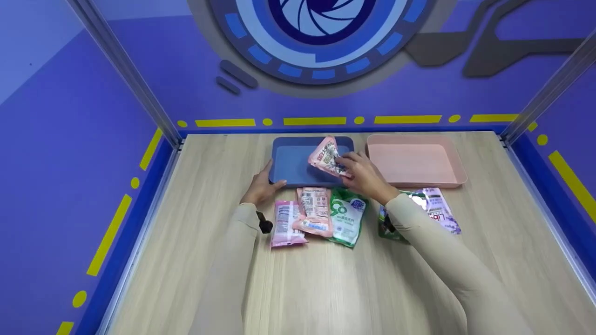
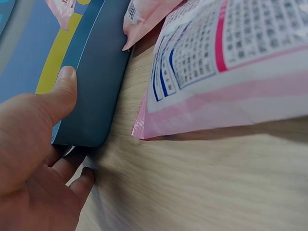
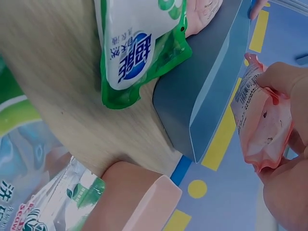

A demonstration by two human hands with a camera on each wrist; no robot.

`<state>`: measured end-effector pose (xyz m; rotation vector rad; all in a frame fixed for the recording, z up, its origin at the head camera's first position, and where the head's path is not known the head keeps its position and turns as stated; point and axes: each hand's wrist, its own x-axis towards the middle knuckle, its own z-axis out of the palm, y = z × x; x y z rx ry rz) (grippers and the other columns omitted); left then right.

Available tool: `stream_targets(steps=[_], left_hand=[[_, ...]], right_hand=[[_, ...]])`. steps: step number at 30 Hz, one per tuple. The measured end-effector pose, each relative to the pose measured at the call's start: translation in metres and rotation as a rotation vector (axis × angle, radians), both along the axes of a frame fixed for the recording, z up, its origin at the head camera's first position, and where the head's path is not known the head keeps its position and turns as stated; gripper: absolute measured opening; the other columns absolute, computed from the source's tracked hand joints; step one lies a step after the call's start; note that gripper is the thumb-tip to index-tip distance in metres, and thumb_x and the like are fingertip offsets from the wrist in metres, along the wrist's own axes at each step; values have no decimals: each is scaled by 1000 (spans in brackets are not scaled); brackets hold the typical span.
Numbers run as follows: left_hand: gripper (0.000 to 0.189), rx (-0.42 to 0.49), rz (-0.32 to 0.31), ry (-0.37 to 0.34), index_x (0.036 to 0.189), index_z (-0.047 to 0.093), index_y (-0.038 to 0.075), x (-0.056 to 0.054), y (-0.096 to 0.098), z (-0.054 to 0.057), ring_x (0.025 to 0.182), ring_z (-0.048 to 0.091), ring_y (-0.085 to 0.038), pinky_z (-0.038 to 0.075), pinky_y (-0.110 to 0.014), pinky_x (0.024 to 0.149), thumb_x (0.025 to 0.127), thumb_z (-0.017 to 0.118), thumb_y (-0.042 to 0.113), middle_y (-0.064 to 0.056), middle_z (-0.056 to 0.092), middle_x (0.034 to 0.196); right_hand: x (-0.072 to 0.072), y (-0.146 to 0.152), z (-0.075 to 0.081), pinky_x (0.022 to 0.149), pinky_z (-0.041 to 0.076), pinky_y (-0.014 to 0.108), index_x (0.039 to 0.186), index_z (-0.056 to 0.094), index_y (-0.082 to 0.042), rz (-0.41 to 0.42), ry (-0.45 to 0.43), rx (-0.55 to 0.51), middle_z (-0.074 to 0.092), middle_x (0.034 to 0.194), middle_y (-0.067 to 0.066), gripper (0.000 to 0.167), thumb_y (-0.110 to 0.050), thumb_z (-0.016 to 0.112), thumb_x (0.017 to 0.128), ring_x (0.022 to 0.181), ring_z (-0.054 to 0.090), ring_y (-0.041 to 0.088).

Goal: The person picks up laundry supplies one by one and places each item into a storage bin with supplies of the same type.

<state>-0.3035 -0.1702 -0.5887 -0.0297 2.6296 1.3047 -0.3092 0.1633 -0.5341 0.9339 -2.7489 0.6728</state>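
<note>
Above the blue tray (image 1: 298, 160), my right hand (image 1: 364, 174) pinches a small pink-and-white packet (image 1: 326, 157) with printed lettering. The right wrist view shows the packet's pink side (image 3: 264, 125) between thumb and fingers. My left hand (image 1: 261, 187) grips the tray's near left corner; in the left wrist view the thumb lies against the wall (image 2: 103, 82) and the fingers curl by the corner. Near the tray's front side lie a pink-and-white packet (image 1: 285, 225), a pale pink packet (image 1: 314, 209) partly over it, and a green-and-white pouch (image 1: 347, 218).
A pink tray (image 1: 416, 181) stands to the right of the blue one. In front of it lie a purple-and-white pouch (image 1: 440, 209) and a dark green pouch (image 1: 389, 228), partly hidden by the right forearm. Blue-purple panels (image 1: 153, 70) enclose the wooden table (image 1: 326, 288).
</note>
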Motion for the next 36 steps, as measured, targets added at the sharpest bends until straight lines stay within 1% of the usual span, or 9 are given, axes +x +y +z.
stream_targets(steps=[3,9,15,20,24,26,33,36], left_hand=[[92,-8,-9,22,167,11,14,0,0,0,154,23,-34,19,-44,126,98,71,31,-15,22,169],[92,11,24,-27,167,9,22,0,4,-2,155,20,-32,17,-45,127,99,70,33,-11,19,170],[93,28,35,-34,167,9,24,0,4,-3,155,20,-33,16,-46,127,98,71,32,-12,19,170],[92,20,30,-24,167,9,22,0,2,-3,155,20,-33,16,-45,127,98,70,31,-12,19,170],[92,26,26,-31,167,9,21,-1,2,-2,155,19,-33,16,-46,127,99,70,29,-12,18,170],[92,24,24,-35,167,9,21,-1,1,-2,155,19,-33,16,-46,127,99,70,30,-13,18,170],[94,27,7,-25,167,9,21,-2,0,-1,154,24,-34,18,-44,126,97,71,33,-14,22,169],[95,35,12,-35,167,9,22,-3,-1,-1,154,24,-34,17,-45,126,97,71,32,-14,22,169]], right_hand=[[-3,-2,0,97,52,49,138,65,-5,3,6,12,60,136,15,48,-14,75,91,114,53,34],[-7,-5,-2,100,51,49,140,63,-7,-1,-38,49,58,139,14,49,-15,75,93,116,52,33],[-14,-11,-3,100,50,49,141,62,-7,3,-59,84,57,139,13,50,-17,74,94,116,51,32],[-22,-16,-3,102,50,50,141,62,-5,26,-47,70,57,139,15,49,-16,73,95,118,50,34],[-27,-20,-5,102,49,50,141,62,-4,41,-68,63,58,139,15,48,-15,73,95,120,49,34],[-29,-22,-7,103,49,49,141,61,-4,40,-79,71,57,139,15,48,-14,72,95,121,49,34],[-35,-28,-9,103,49,50,141,62,-5,14,-65,106,59,139,16,48,-10,72,94,121,50,35],[-37,-31,-10,105,49,50,142,61,-5,7,-91,113,58,141,16,49,-11,72,95,123,49,34]])
